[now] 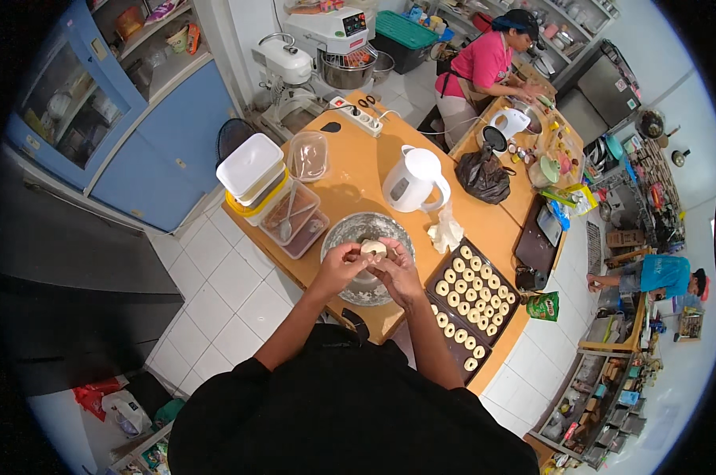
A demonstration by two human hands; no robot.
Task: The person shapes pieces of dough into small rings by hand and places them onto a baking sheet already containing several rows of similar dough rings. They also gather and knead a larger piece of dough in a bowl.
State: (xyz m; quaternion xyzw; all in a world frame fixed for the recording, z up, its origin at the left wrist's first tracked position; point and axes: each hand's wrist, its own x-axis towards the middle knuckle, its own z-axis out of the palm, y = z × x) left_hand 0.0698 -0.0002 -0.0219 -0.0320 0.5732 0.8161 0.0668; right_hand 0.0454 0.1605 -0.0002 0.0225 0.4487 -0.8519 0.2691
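Observation:
Between the fingertips of both hands is a small pale piece of dough (pixel 373 248), with a dark spot near its lower middle. My left hand (pixel 342 265) pinches it from one side, and my right hand (pixel 397 267) closes on the other. Both are above a large metal bowl (pixel 335 235) whose inside is smeared with flour or dough. Right of the bowl, dark baking trays (pixel 450 329) carry rows of ring-shaped dough pieces (pixel 485 293). The lower tray is partly hidden by my right forearm.
On the wooden table (pixel 350 170) stand a white electric kettle (pixel 415 180), stacked plastic containers (pixel 251 168), a power strip (pixel 356 116) and a black plastic bag (pixel 485 176). A stand mixer (pixel 287 67) is beyond it. One person (pixel 493 59) works at the far end; another (pixel 663 274) stands right.

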